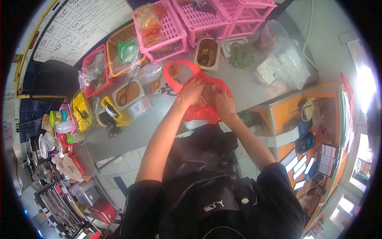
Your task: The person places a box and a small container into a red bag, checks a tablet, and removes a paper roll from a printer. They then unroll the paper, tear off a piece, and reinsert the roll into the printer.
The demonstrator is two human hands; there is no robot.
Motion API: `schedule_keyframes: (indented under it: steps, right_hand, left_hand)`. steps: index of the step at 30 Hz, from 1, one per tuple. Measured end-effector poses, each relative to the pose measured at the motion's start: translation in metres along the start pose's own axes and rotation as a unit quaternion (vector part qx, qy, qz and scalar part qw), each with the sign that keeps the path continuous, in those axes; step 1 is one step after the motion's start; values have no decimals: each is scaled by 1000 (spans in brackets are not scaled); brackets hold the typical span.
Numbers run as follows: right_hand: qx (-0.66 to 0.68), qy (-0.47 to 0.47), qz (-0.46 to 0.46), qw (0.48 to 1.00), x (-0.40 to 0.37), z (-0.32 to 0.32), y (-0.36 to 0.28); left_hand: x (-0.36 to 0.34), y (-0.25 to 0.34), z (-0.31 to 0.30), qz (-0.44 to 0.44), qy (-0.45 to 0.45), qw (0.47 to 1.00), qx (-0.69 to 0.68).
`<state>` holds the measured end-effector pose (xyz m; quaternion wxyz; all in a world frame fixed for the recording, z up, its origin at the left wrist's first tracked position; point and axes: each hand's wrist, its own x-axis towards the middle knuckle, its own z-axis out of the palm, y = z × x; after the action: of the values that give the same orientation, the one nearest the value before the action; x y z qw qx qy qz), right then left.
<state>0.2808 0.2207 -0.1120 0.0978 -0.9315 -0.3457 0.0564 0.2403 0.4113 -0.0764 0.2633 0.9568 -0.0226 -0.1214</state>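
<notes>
A red carry bag [201, 115] with a looped handle stands at the front edge of the metal table, its mouth towards me. At the left of the opening, my left hand [191, 94] is closed on the bag, thumb towards the middle. My right hand [224, 104] grips the opposite side, its fingers curled over the opening. Between the hands a brownish item [209, 94] shows inside the bag; its kind cannot be made out. Whether my fingertips also touch that item is hidden.
Pink plastic baskets [169, 30] stand at the back. Nearby are a metal tray with a ladle [207, 54], a tub of brown powder [129, 93], a yellow tape dispenser [119, 114] and a clear plastic bag [292, 65]. An orange shelf unit [284, 109] rises at right.
</notes>
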Motion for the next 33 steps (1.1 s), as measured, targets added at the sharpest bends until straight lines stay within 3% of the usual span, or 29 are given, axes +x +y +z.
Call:
schedule_keyframes:
  steps: [2,5,8,11,14,17,20,23,26,29,33]
  right_hand:
    - [-14,45,-12,999,9,2,-7]
    - [-55,32,-43,997,16,6,-6]
    - [-49,-157,54,985,21,-19,-13]
    - [-64,-1,-71,995,24,6,-3]
    - [19,40,-152,987,19,10,-2]
    - [67,-60,-22,996,24,4,9]
    - [86,77,-206,972,20,36,9]
    - [115,72,-258,957,2,3,4]
    - [86,-31,-212,973,-14,7,28]
    - [17,-96,-51,994,-19,-37,10]
    - [9,41,-10,999,-11,-47,-4]
  left_hand:
    - [3,-2,3,5,3,1000,7]
    - [1,-3,4,-12,-2,1000,28]
    - [0,4,-2,-21,-12,1000,14]
    - [1,4,-4,-18,-10,1000,2]
    - [-3,4,-5,-37,-14,999,13]
    - [3,-4,7,-17,5,1000,8]
    - [4,-5,8,-11,-3,1000,6]
    - [-2,4,-3,-27,-18,999,17]
    - [-2,8,-7,-23,-15,1000,10]
    - [2,-1,3,-6,-12,1000,1]
    - [0,2,-2,-7,-18,1000,11]
